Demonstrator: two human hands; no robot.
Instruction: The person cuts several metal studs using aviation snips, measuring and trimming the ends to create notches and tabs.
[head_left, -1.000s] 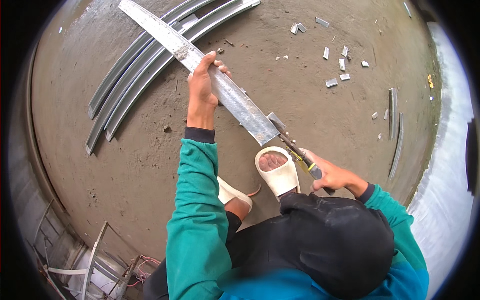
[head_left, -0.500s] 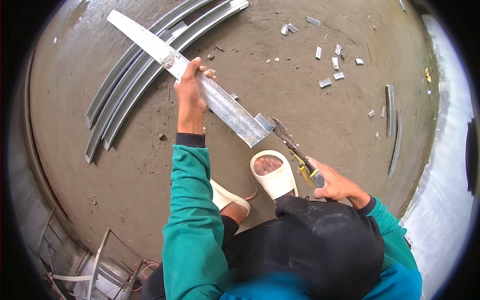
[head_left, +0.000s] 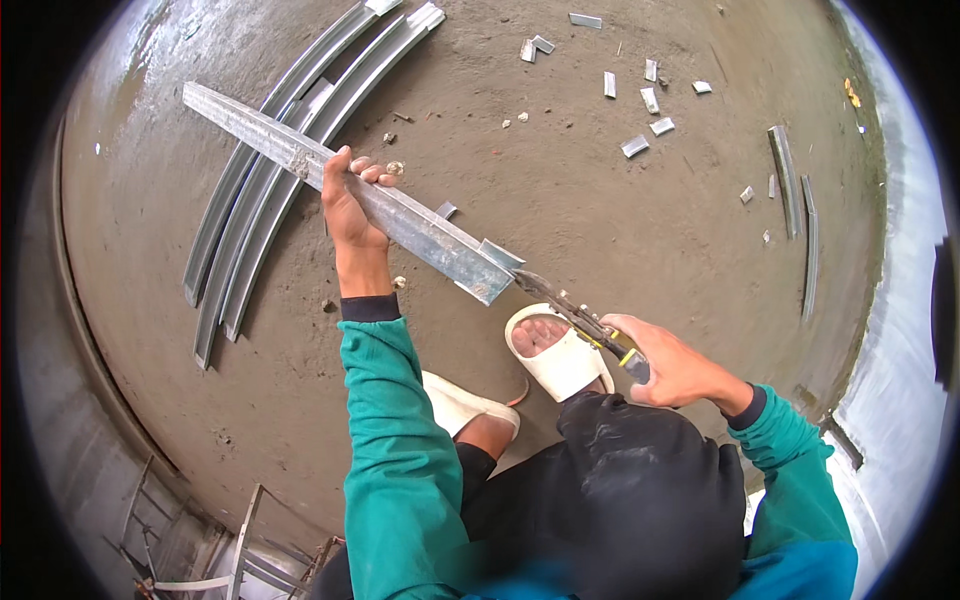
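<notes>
- The left hand (head_left: 352,210) is closed around the metal channel (head_left: 425,232), with the thumb on the upper face and the fingers curled over the far edge.
- The right hand (head_left: 672,365) is wrapped around the handles of the snips (head_left: 565,303), which are dark with yellow parts; how tightly it squeezes, I cannot tell.
- The metal channel is held slanting in front of the person, from the upper left down to the near end at the middle.
- At this near end a short flap (head_left: 500,254) stands out, and the tip of the snips is right at its corner; whether the blades bite the metal, I cannot tell.
- Below are the person's black trousers (head_left: 640,490) and two cream slippers (head_left: 565,368); the snips pass above the slipper on the right foot.
- Behind the far part of the held channel, several curved channels (head_left: 268,195) lie side by side on the brown floor (head_left: 620,230).
- Farther to the right, small metal pieces (head_left: 635,146) are scattered, and beyond them two narrow strips (head_left: 787,180) lie near the pale wall (head_left: 915,310).
- At the lower left corner there is a metal frame (head_left: 242,540).
</notes>
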